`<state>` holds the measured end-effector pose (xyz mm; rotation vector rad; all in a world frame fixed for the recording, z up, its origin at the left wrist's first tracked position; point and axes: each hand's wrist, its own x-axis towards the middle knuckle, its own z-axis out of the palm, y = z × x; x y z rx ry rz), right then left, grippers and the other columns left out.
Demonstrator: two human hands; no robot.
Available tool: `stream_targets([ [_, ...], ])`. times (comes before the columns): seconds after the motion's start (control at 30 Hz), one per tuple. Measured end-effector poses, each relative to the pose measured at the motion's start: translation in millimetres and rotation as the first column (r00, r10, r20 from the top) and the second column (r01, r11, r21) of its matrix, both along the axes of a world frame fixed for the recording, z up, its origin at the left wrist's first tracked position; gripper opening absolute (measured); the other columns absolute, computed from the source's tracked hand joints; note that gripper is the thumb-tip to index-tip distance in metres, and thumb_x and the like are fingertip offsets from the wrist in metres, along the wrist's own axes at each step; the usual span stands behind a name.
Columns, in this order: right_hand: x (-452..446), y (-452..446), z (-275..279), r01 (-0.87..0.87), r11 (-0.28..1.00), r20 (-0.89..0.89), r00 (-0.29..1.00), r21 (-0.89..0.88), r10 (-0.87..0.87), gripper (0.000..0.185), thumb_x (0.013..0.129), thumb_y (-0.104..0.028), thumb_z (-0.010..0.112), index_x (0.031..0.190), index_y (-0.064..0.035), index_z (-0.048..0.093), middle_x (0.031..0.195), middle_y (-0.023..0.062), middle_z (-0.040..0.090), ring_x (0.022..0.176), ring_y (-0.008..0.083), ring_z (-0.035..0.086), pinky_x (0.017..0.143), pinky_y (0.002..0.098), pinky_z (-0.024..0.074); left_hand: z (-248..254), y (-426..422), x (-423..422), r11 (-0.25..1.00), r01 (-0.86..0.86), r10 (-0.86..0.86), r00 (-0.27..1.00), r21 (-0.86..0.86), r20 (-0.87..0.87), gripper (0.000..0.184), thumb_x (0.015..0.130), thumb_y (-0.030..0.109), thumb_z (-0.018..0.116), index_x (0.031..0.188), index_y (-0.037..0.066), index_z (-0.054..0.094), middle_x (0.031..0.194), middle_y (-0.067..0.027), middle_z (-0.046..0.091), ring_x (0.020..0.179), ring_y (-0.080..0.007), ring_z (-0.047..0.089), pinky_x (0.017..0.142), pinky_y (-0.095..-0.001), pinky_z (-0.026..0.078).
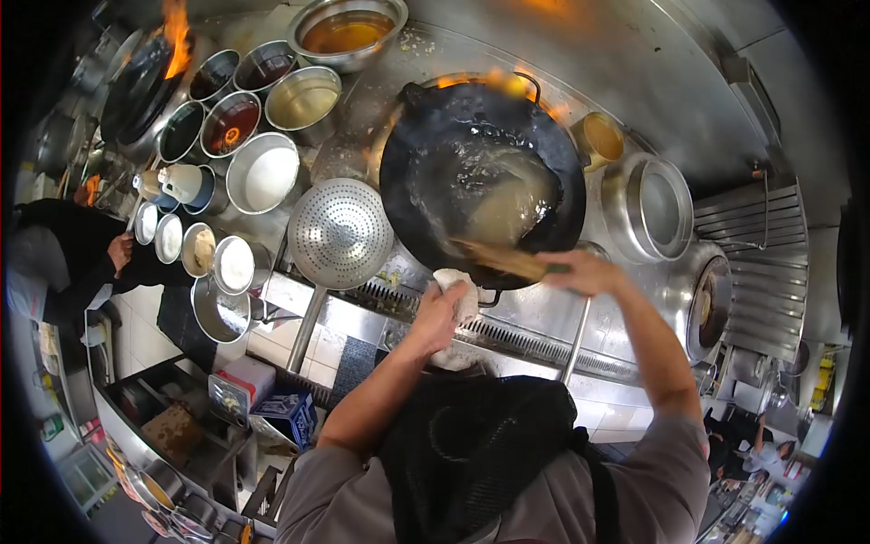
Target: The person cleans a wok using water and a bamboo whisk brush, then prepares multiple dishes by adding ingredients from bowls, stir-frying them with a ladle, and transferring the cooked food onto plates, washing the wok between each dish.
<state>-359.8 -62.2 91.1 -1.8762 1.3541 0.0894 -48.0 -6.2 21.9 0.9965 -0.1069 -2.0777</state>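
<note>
A large black wok [405, 195] sits over a burner, with flames showing behind its far rim. Cloudy water [507, 204] swirls inside it. My left hand [436, 317] is closed around a folded whitish cloth [463, 297] at the near rim, beside a small loop handle. Whether the cloth grips the rim itself is hidden. In my right hand [583, 273] is a bamboo wok brush [504, 260], its bristle end pointing left into the near side of the wok. Left of the wok lies a perforated strainer [340, 233] with a long handle.
Several metal pots of sauces and seasonings stand at the left, including a white-filled pot [263, 172]. A bowl of amber liquid [348, 33] is at the back. Stacked steel pans [645, 207] stand right. Another person's hand [120, 251] is at far left, near a flaming wok.
</note>
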Motion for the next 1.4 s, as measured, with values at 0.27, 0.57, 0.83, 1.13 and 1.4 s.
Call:
stream_targets([
  [0.27,133.3,-30.2,-47.3,0.282,0.919,-0.166,0.928,-0.275,-0.334,0.064,0.089,-0.042,0.059,0.144,-0.0148,0.039,0.098,0.0282,0.066,0.097,0.0455,0.064,0.085,0.0528,0.0510,-15.0,0.7,1.3,0.995,0.098,-0.097,0.995,-0.034,0.037,0.025,0.095,0.010,0.056,0.119,0.003,0.053,0.104,-0.0084,0.064,0.091,-0.0220,0.064,0.073,-0.0386,0.056],
  [0.57,24.2,-49.9,-23.5,0.268,0.832,-0.521,0.675,-0.485,-0.522,0.065,0.091,-0.040,0.061,0.147,-0.0241,0.032,0.103,0.0267,0.063,0.087,0.0437,0.067,0.075,0.0513,0.0542,-7.7,-6.2,13.0,0.992,0.115,-0.113,0.993,0.045,-0.047,0.024,0.095,0.010,0.058,0.117,0.002,0.053,0.104,-0.0091,0.062,0.092,-0.0208,0.064,0.076,-0.0371,0.054],
  [0.83,189.7,-68.7,-25.2,0.625,0.753,0.250,0.710,0.205,-0.658,0.075,0.088,-0.040,0.063,0.149,-0.0074,0.033,0.072,0.0146,0.064,0.049,0.0184,0.062,0.043,0.0346,0.0515,-16.2,-5.3,12.5,0.982,0.181,-0.185,0.979,-0.054,-0.082,0.028,0.093,0.010,0.061,0.118,0.002,0.053,0.109,-0.0097,0.063,0.097,-0.0217,0.063,0.078,-0.0381,0.054],
  [1.13,11.6,46.9,46.5,0.510,0.860,-0.407,0.781,-0.021,-0.474,0.062,0.085,-0.043,0.069,0.141,-0.0238,0.051,0.116,0.0196,0.066,0.105,0.0336,0.065,0.088,0.0408,0.0523,-36.8,-16.3,9.7,0.979,0.168,-0.165,0.986,-0.113,0.040,0.027,0.089,0.007,0.061,0.114,0.004,0.052,0.101,-0.0083,0.063,0.090,-0.0241,0.064,0.070,-0.0381,0.055],
  [1.4,46.3,193.0,-0.7,0.954,0.249,0.426,0.297,-0.165,-0.855,0.082,0.084,-0.026,0.076,0.149,-0.0033,0.032,0.077,0.0071,0.062,0.063,0.0124,0.055,0.054,0.0281,0.0456,-62.9,-32.6,8.8,0.927,0.318,-0.294,0.946,-0.199,0.139,0.021,0.082,0.005,0.061,0.103,0.002,0.056,0.095,-0.0124,0.065,0.075,-0.0224,0.064,0.057,-0.0372,0.052],
])
